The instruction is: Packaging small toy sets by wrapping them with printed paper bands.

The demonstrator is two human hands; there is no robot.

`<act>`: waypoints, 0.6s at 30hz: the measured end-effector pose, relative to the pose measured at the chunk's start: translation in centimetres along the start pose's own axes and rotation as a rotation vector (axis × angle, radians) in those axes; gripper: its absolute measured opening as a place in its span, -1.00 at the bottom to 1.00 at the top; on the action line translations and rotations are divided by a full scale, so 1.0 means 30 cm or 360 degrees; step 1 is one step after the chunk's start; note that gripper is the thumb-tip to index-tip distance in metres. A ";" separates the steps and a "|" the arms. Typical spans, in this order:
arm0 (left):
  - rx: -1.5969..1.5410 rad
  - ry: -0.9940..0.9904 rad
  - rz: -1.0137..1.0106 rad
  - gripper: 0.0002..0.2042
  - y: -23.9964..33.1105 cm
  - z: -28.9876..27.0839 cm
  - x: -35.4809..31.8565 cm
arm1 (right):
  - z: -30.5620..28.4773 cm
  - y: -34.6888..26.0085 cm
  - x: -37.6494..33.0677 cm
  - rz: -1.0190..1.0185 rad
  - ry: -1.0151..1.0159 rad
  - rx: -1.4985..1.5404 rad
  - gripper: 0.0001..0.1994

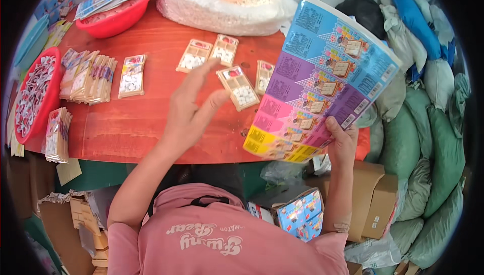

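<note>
My right hand (344,141) grips the lower right edge of a large printed sheet (322,86), held up tilted over the table's right side. Rows of blue, purple, pink and yellow panels with pictures cover it. My left hand (189,106) hovers over the middle of the table, thumb and fingers stretched apart, holding nothing. Just beyond its fingertips lie several small wooden trays, among them one tray (238,88) with white pieces and a red picture. Another tray (264,76) is partly hidden behind the sheet. A similar tray (132,76) lies to the left.
Stacked trays (88,76) and a smaller stack (58,134) stand at left beside a red basin (54,81) of small packets. At the back are a red bowl (118,29) and a plastic bag (222,3). Sacks (433,134), a carton (370,199) and a blue box (302,214) crowd the right.
</note>
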State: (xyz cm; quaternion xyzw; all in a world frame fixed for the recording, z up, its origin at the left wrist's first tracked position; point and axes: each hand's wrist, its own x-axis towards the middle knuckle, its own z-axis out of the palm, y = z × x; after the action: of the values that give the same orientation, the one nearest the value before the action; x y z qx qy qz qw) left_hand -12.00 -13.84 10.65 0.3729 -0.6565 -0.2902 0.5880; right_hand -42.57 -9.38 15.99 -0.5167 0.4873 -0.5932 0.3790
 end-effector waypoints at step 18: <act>-0.0787 -0.0242 -0.0579 -0.60 -0.061 -0.019 0.004 | 0.143 0.193 -0.015 0.0768 -0.0558 0.0061 -0.71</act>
State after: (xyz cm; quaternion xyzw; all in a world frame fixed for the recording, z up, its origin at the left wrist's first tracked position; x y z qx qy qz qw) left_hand -11.16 -14.93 9.29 0.3073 -0.5306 -0.5684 0.5485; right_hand -38.59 -11.12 10.23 -0.4733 0.5119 -0.3969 0.5970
